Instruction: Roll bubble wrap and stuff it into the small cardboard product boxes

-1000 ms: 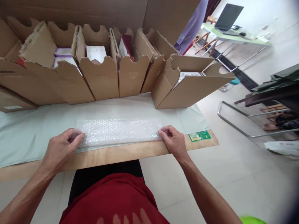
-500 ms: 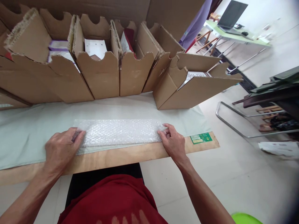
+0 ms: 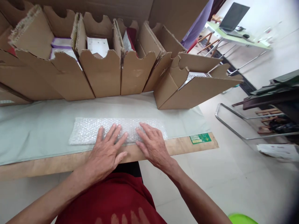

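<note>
A long flat strip of bubble wrap [image 3: 85,130] lies along the front of the table on a pale green cloth [image 3: 46,121]. My left hand [image 3: 106,152] rests on its near edge around the middle, fingers spread and palm down. To the right of it, my right hand [image 3: 153,141] lies on the wrap too, its fingers stretched out and covering part of the right half. Neither hand grips anything. Whatever the wrap may enclose cannot be made out.
Cardboard bins [image 3: 100,74] holding boxes stand in a row behind the wrap. An angled cardboard bin [image 3: 196,91] stands at the right. The table's bare wooden edge [image 3: 179,145] carries a green label [image 3: 200,138]. A metal frame [image 3: 233,124] stands off to the right.
Both hands have let go of the wrap's two ends and moved inward to its middle, where they now lie flat with fingers spread.
</note>
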The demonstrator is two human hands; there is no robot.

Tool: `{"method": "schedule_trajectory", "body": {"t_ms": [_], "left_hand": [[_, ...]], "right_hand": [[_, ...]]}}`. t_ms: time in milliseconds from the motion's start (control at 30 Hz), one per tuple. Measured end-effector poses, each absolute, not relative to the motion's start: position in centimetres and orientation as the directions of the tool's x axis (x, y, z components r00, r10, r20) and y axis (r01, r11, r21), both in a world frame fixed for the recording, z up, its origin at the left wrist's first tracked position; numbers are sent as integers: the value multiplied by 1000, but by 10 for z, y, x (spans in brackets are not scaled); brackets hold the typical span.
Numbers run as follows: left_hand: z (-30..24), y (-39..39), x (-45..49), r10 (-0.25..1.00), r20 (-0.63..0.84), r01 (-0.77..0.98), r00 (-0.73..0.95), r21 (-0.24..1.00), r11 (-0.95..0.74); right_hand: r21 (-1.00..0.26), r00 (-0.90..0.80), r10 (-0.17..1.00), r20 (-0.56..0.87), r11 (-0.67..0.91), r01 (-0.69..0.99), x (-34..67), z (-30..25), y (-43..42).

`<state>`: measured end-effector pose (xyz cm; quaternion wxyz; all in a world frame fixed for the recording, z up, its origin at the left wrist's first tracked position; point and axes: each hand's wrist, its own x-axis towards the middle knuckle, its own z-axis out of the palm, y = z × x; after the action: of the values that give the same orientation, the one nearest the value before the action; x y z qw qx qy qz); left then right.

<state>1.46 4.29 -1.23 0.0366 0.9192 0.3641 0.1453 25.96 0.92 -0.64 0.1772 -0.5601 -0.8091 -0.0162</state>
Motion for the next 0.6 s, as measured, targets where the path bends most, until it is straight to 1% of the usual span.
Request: {"method": "schedule_trajectory", "body": {"t_ms": [67, 100, 200, 267, 333, 367, 400, 433, 500, 533, 567, 600], "left_hand": [[-21, 42, 13, 691, 183, 669, 700, 173, -723], [-23, 43, 9, 684, 169, 661, 710, 176, -729], [-20, 49, -12, 648, 160, 610, 744, 233, -757], [-12, 57, -29, 680, 222, 620, 699, 286, -731], [-4, 68, -47, 762, 312, 703, 567, 298, -645], [0, 74, -56, 802, 336, 762, 493, 278, -585], [3, 80, -65, 841, 330, 825, 429, 237, -513], [5, 86, -73, 882, 293, 885, 369, 179, -430], [9, 94, -86, 954, 163, 962, 253, 59, -265], [10, 97, -89, 975, 95, 979, 203, 18, -205], [11, 99, -91, 986, 44, 987, 159, 2, -159], [11, 99, -91, 992, 14, 992, 125, 12, -125]], "right_hand": [[-217, -341, 910, 234, 391, 894, 266, -12, 5], [-246, -328, 917, 228, 380, 892, 273, -15, 1], [-343, -215, 935, 282, 308, 887, 302, -16, -6], [-378, -118, 932, 342, 251, 891, 321, -12, -3], [-387, -52, 928, 370, 205, 899, 335, -7, 7], [-388, -45, 930, 365, 196, 901, 340, -5, 14], [-389, -56, 936, 348, 198, 900, 344, -3, 23], [-389, -79, 945, 318, 206, 898, 346, -2, 32], [-365, -125, 961, 246, 211, 907, 347, -2, 49], [-342, -137, 969, 205, 202, 918, 345, -2, 58], [-316, -142, 977, 162, 188, 930, 343, -2, 65], [-293, -144, 982, 120, 173, 940, 340, -1, 71]]}}
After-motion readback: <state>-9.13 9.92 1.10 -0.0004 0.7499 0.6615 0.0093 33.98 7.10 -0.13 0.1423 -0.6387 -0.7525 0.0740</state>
